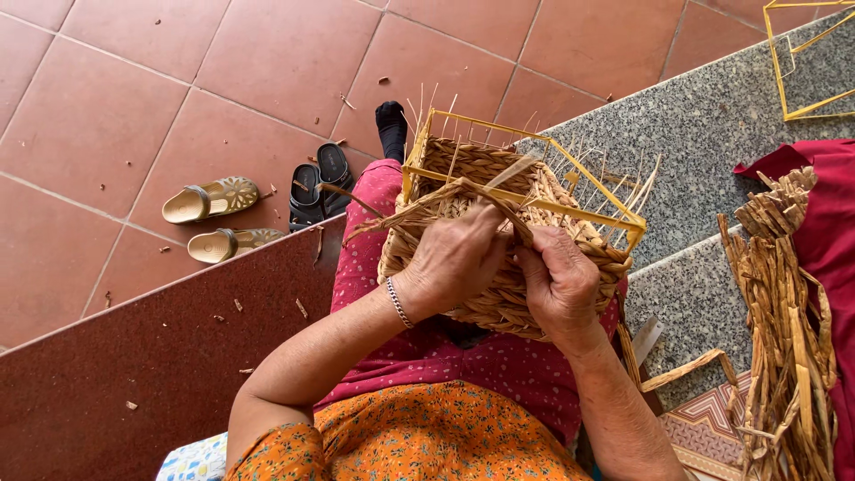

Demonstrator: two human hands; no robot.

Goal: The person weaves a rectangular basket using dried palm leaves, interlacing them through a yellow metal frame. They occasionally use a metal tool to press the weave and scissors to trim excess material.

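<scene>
A half-woven straw basket (499,223) on a yellow wire frame (534,191) rests on my lap. My left hand (454,260), with a silver bracelet at the wrist, presses on the woven side and pinches a braided straw strand (419,212) that runs off to the left. My right hand (561,281) grips the basket's woven wall just to the right, its fingers curled over the same strand where it crosses the rim. Loose thin stalks stick up from the basket's far edge.
A bundle of dried straw strips (784,312) lies at my right beside red cloth (824,223). An empty yellow wire frame (806,53) sits on the grey granite step. Tan sandals (209,200) and black sandals (319,183) lie on the red tile floor.
</scene>
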